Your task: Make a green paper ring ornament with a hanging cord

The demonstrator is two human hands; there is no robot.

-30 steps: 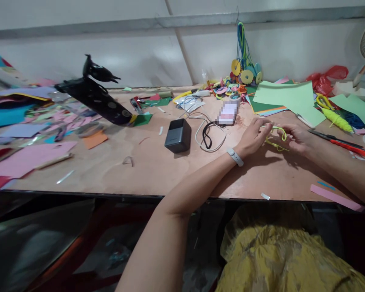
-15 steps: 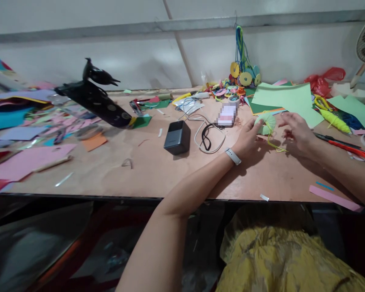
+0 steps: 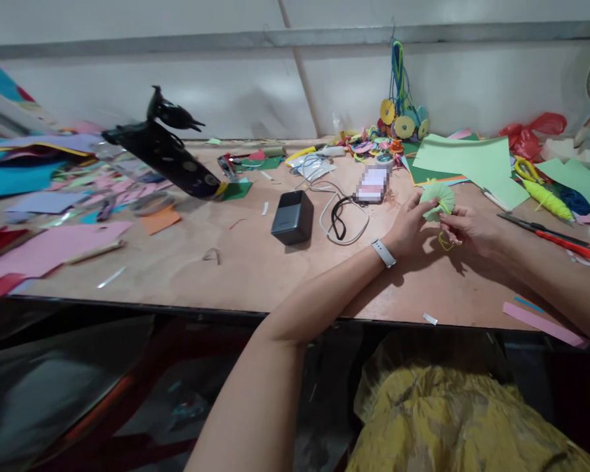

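My left hand (image 3: 407, 226), with a pale watch strap at the wrist, pinches the left edge of a round light green paper disc (image 3: 441, 194). Fine lines run out from the disc's middle. My right hand (image 3: 472, 229) is closed at the disc's lower right, its fingertips on the yellow-green yarn (image 3: 443, 241). A loop of that yarn hangs below the disc, just above the table. Fingers partly hide where the yarn meets the paper.
Scissors (image 3: 555, 237) with orange-red handles lie right of my right hand, near a yellow yarn bundle (image 3: 548, 200). Light green paper sheets (image 3: 465, 160) lie behind. Left are a phone (image 3: 372, 182), a white cable (image 3: 356, 239), a dark box-shaped device (image 3: 292, 217) and a black bird-topped object (image 3: 167, 160).
My right hand has moved left to the disc and closed on the yarn. The yarn's loose end, which trailed rightward, now hangs in a loop. The view has shifted slightly left.
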